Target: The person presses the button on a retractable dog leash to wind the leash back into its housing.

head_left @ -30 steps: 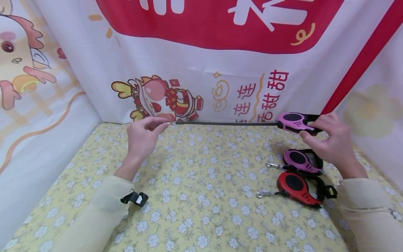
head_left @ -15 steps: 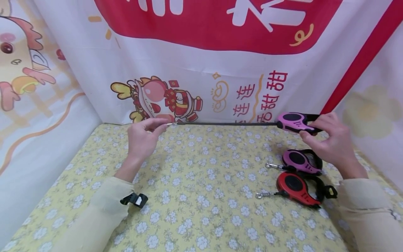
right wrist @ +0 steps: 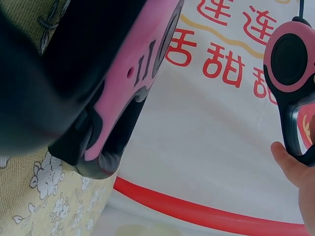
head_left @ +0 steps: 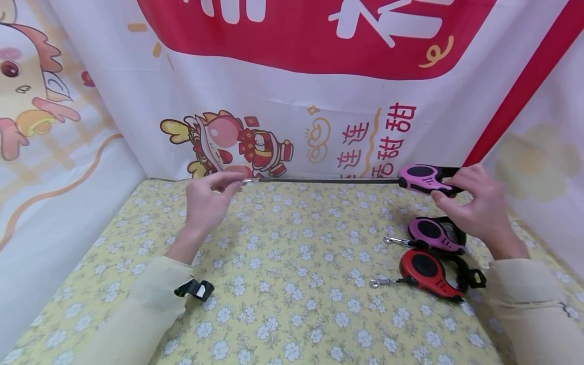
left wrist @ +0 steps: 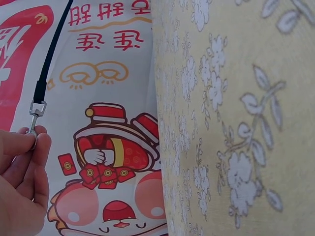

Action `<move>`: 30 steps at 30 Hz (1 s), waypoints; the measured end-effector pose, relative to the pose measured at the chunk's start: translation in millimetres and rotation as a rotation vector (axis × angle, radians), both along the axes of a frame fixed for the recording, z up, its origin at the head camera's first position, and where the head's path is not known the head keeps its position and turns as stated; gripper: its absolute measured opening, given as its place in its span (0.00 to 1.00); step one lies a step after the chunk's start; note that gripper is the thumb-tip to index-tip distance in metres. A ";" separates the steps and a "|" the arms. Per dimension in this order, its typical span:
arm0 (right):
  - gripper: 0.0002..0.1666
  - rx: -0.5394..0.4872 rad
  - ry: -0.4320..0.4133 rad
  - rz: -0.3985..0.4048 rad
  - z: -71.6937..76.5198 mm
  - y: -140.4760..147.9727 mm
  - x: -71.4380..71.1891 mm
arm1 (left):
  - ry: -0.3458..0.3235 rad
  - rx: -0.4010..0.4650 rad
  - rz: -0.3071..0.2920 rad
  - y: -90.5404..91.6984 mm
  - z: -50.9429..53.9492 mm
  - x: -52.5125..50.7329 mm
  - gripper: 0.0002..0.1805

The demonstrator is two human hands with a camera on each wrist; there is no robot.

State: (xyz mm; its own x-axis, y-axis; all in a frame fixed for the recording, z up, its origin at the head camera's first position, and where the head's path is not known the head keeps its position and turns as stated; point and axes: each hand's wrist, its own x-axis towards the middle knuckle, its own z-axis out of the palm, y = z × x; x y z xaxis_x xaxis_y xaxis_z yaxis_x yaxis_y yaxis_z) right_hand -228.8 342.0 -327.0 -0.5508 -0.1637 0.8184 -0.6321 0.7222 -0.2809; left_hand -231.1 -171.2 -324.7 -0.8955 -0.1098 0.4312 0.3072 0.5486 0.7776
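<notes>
In the head view my left hand [head_left: 207,203] pinches the metal clip [head_left: 251,180] of a retractable dog leash between thumb and fingers. From the clip a black strap [head_left: 337,181] runs straight and level to the pink and black leash case [head_left: 421,173], whose handle my right hand [head_left: 476,203] grips. The left wrist view shows the silver clip [left wrist: 34,115] at the fingertips, with the strap [left wrist: 51,49] leading up from it. In the right wrist view the held case [right wrist: 289,59] is at the right, its handle by my thumb; the other fingers are mostly out of frame.
Nearer me on the flowered tablecloth [head_left: 283,284] lie a second pink leash [head_left: 431,233] and a red leash [head_left: 429,271], clips pointing left. The second pink one [right wrist: 128,73] looms close in the right wrist view. A printed cloth [head_left: 292,121] hangs behind the table; more cloth hangs at both sides.
Both hands keep their holds, and the strap stays stretched between them. The clip and the strap end near the left fingers look turned slightly more edge-on. The head view has shifted a little.
</notes>
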 end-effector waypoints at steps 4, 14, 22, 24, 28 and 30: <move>0.13 -0.005 0.007 -0.007 -0.9 -0.5 -1.1 | 0.010 -0.006 -0.017 0.7 -0.9 0.2 0.10; 0.13 -0.010 -0.003 0.000 -1.4 -0.4 -1.2 | 0.016 -0.006 -0.031 2.8 0.8 1.0 0.10; 0.13 0.001 -0.013 -0.006 -0.4 -1.4 0.4 | 0.034 -0.023 -0.038 4.4 0.8 1.4 0.11; 0.13 0.001 -0.008 -0.007 -0.9 -1.6 0.4 | 0.036 -0.024 -0.038 4.4 0.7 1.3 0.11; 0.13 -0.003 0.001 0.002 -1.5 -2.1 -0.6 | 0.032 -0.025 -0.039 3.9 0.1 0.7 0.11; 0.13 -0.004 0.005 0.006 -1.5 -2.5 -1.0 | 0.033 -0.026 -0.042 3.9 -0.4 0.4 0.11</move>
